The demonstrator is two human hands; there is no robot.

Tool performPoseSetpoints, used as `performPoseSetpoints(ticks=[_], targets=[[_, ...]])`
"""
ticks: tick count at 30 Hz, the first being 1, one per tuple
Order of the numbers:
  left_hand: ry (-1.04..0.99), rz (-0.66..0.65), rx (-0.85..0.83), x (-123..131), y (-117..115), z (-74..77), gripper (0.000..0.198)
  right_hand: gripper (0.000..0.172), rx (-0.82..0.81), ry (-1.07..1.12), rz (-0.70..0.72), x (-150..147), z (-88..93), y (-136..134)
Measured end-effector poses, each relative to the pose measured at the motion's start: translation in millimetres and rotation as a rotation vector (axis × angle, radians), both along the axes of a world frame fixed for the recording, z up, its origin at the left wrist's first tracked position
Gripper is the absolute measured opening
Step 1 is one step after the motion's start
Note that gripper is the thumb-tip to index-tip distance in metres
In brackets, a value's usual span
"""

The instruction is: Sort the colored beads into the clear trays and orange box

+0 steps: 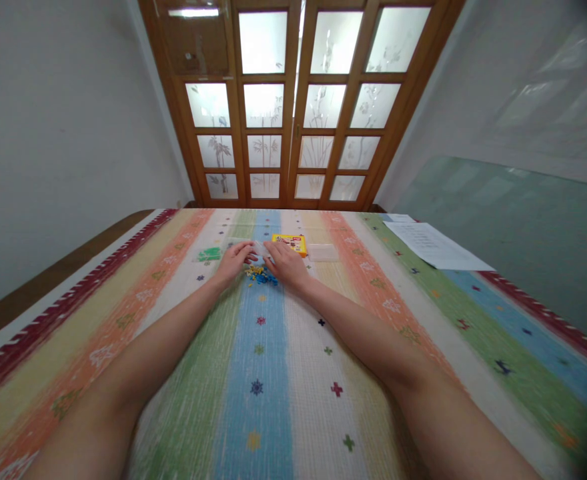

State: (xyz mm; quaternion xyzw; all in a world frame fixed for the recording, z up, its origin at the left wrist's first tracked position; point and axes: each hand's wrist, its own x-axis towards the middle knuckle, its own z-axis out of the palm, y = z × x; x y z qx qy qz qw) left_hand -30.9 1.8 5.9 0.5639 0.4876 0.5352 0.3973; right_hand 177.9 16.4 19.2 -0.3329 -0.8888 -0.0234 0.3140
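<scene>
A clear plastic bag point(259, 249) is stretched between my two hands above the striped tablecloth. My left hand point(234, 260) pinches its left side with bent fingers. On the other side my right hand point(288, 263) has its fingers closed at the bag's right edge. Just below them lies a loose pile of small blue and yellow pieces point(261, 275), too small to make out singly. Behind my right hand is a yellow box point(293, 244), partly covered by it. Green pieces point(209, 254), apparently in a clear bag, lie left of my left hand.
A pale, see-through flat rectangle point(323, 253) lies right of the yellow box. Printed white sheets point(431, 245) rest near the table's right edge. The striped tablecloth point(263, 413) covers the table. Wooden doors with frosted panes point(263, 103) stand beyond the far edge.
</scene>
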Motion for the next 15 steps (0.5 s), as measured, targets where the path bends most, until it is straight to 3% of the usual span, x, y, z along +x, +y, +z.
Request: performPoseSetpoints(ticks=[4, 9, 15], targets=[[0.107, 0.068, 0.059, -10.4, 3.3, -1.3, 0.036, 0.041, -0.066, -0.021, -0.067, -2.7, -3.0, 9.7], [0.514, 0.27, 0.213, -32.4, 7.2, -4.7, 0.027, 0.037, -0.096, -0.078, -0.138, -7.4, -5.6, 23.2], [0.876, 0.409, 0.23, -67.1, 11.1, -14.5, 0.04, 0.032, -0.041, -0.179, -0.095, -25.1, -4.5, 37.5]])
